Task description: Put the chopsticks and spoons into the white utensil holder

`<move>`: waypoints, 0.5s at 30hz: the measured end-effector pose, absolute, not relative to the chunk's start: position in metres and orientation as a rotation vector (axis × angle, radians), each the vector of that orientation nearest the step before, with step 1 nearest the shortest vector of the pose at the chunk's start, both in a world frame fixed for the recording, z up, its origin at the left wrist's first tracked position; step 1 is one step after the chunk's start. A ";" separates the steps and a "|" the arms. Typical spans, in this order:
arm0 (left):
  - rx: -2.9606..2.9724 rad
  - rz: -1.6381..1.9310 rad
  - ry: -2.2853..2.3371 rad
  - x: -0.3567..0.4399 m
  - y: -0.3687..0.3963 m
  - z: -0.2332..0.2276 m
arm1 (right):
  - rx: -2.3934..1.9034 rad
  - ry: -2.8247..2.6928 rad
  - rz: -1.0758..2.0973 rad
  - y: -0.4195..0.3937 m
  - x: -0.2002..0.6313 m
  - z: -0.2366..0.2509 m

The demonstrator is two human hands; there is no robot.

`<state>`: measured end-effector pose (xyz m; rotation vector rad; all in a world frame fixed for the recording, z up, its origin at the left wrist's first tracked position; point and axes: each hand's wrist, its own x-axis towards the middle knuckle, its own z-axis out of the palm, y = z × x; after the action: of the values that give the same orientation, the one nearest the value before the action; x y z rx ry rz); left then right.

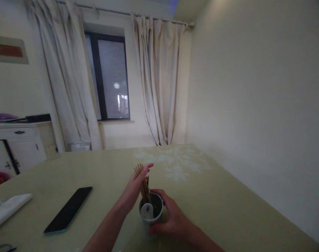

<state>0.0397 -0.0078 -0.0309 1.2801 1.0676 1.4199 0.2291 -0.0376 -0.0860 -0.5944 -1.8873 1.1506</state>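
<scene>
A small grey-green cup [159, 214] stands on the pale green table [217, 196] near its front edge. A bundle of thin wooden sticks [143, 184] leans up out of the cup, beside a white rounded piece [147, 211] inside it. My left hand [136, 186] is flat against the sticks, fingers extended, touching their upper part. My right hand [172, 218] wraps around the cup's right side and base. Whether the left hand grips the sticks cannot be told.
A dark phone [69, 209] lies face up to the left of the cup. A folded white cloth [7, 209] lies at the table's left edge. A white cabinet [20, 145] stands at the left, curtains and a window behind, a wall along the right.
</scene>
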 end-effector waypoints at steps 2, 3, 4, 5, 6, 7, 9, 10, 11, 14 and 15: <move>1.376 1.407 1.095 0.044 -0.008 -0.023 | -0.582 -1.881 1.165 -0.037 0.230 -0.085; 1.415 1.425 1.109 0.045 -0.008 -0.020 | -0.578 -1.881 1.170 -0.037 0.230 -0.086; 1.435 1.452 1.119 0.047 -0.008 -0.018 | -0.578 -1.879 1.169 -0.036 0.230 -0.086; 1.436 1.482 1.123 0.048 -0.009 -0.017 | -0.583 -1.878 1.164 -0.035 0.230 -0.087; 1.422 1.518 1.118 0.049 -0.009 -0.015 | -0.596 -1.878 1.158 -0.034 0.230 -0.088; 1.399 1.560 1.107 0.049 -0.008 -0.013 | -0.613 -1.879 1.147 -0.034 0.230 -0.089; 1.343 1.654 1.059 0.047 -0.008 -0.004 | -0.649 -1.887 1.111 -0.033 0.230 -0.092; 1.310 1.701 1.020 0.045 -0.008 0.004 | -0.658 -1.890 1.095 -0.032 0.231 -0.093; 1.276 1.744 0.973 0.042 -0.009 0.013 | -0.657 -1.891 1.088 -0.032 0.231 -0.094; 1.143 1.868 0.809 0.027 -0.019 0.048 | -0.642 -1.866 1.086 -0.033 0.231 -0.095; 1.108 1.908 0.766 0.020 -0.024 0.061 | -0.641 -1.859 1.090 -0.033 0.231 -0.094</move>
<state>0.0202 -0.0236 0.0606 1.1080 0.7662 1.9083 0.2308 -0.0332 -0.0944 -0.6412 -1.8588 1.0905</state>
